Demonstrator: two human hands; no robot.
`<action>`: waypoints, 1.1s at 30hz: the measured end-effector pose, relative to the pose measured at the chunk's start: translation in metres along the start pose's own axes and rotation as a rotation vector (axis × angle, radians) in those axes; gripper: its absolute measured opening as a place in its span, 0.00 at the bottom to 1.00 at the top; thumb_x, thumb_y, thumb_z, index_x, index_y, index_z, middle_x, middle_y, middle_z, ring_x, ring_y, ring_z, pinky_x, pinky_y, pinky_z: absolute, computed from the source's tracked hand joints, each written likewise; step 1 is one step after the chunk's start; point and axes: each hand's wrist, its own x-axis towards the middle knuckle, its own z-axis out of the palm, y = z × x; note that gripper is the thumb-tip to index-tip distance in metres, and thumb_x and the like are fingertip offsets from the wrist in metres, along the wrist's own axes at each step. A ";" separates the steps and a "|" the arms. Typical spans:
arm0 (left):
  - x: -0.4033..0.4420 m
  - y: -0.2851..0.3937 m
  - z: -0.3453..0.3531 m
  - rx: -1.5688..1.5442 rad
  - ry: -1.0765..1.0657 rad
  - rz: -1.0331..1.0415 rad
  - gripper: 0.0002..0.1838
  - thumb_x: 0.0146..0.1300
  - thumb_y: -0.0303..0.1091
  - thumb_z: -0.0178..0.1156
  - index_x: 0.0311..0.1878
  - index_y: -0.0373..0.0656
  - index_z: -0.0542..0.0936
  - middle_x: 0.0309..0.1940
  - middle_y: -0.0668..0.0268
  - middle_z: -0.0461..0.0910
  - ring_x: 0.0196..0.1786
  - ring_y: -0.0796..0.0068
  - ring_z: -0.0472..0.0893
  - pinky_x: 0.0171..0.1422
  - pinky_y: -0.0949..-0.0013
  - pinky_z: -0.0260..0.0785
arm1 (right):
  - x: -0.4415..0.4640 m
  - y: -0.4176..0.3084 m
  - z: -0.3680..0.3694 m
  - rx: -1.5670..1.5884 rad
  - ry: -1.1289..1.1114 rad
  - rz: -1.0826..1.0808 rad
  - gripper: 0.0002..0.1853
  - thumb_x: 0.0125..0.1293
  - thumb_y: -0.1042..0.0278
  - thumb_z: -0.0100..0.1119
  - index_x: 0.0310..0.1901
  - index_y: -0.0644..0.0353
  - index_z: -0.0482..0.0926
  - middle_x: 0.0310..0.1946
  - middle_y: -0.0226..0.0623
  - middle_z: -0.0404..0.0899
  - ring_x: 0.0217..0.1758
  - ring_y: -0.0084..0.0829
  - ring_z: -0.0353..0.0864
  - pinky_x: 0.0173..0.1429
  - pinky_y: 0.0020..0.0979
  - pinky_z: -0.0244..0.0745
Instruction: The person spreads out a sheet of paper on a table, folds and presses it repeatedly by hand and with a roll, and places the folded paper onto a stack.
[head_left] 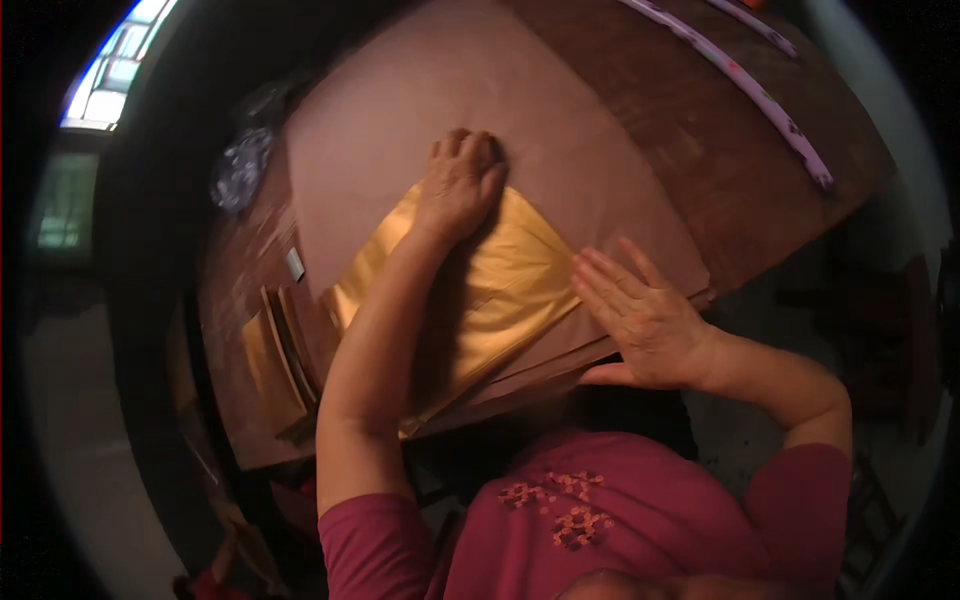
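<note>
A shiny gold sheet point(515, 280), paper or cloth I cannot tell, lies creased over a large stack of brown sheets point(400, 90). My left hand point(460, 185) rests at the gold sheet's far corner, its fingers curled down past the edge onto the brown surface. What those fingers hold, if anything, is hidden. At the right corner of the gold sheet, my right hand point(645, 320) lies flat, fingers stretched out and thumb apart, fingertips touching the gold edge. My left forearm covers part of the gold sheet's left side.
The stack lies on a wooden table point(750, 200). Folded gold-brown pieces point(275, 365) stand at its left edge near a small pale block point(294, 264). A crumpled clear plastic bag point(243, 168) lies far left. Pink patterned strips point(740, 80) lie far right.
</note>
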 end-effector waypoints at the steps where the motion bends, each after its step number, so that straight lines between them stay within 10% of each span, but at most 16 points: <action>1: -0.002 -0.002 0.001 -0.018 0.011 -0.005 0.18 0.63 0.39 0.60 0.53 0.44 0.76 0.53 0.49 0.74 0.55 0.44 0.73 0.63 0.49 0.66 | 0.002 -0.001 -0.004 -0.019 -0.030 0.000 0.51 0.57 0.28 0.58 0.65 0.75 0.70 0.69 0.54 0.68 0.79 0.45 0.58 0.83 0.53 0.38; 8: -0.008 0.059 -0.031 0.005 -0.099 -0.272 0.31 0.68 0.46 0.56 0.70 0.40 0.66 0.67 0.44 0.67 0.67 0.43 0.70 0.69 0.47 0.63 | 0.011 -0.013 -0.015 -0.080 -0.094 -0.016 0.51 0.57 0.31 0.61 0.66 0.76 0.68 0.71 0.54 0.65 0.80 0.46 0.55 0.83 0.54 0.38; 16: -0.084 0.103 -0.016 0.108 -0.105 -0.350 0.39 0.73 0.53 0.45 0.75 0.30 0.58 0.77 0.43 0.53 0.81 0.50 0.50 0.82 0.44 0.37 | 0.010 -0.013 -0.010 -0.160 -0.142 -0.003 0.53 0.55 0.33 0.63 0.70 0.73 0.63 0.74 0.53 0.61 0.81 0.46 0.53 0.83 0.56 0.37; 29: -0.089 0.093 -0.016 0.035 -0.166 -0.408 0.40 0.72 0.55 0.43 0.77 0.33 0.56 0.79 0.47 0.50 0.83 0.53 0.46 0.83 0.47 0.35 | 0.048 -0.021 -0.038 -0.282 -0.354 0.045 0.42 0.66 0.43 0.58 0.71 0.68 0.63 0.75 0.50 0.60 0.81 0.49 0.52 0.82 0.54 0.39; 33: -0.090 0.089 -0.012 -0.023 -0.170 -0.410 0.39 0.72 0.53 0.43 0.78 0.34 0.54 0.80 0.47 0.48 0.83 0.53 0.44 0.84 0.47 0.34 | 0.095 -0.012 -0.004 0.109 0.030 0.092 0.37 0.75 0.45 0.46 0.75 0.66 0.59 0.76 0.48 0.57 0.82 0.49 0.49 0.83 0.46 0.36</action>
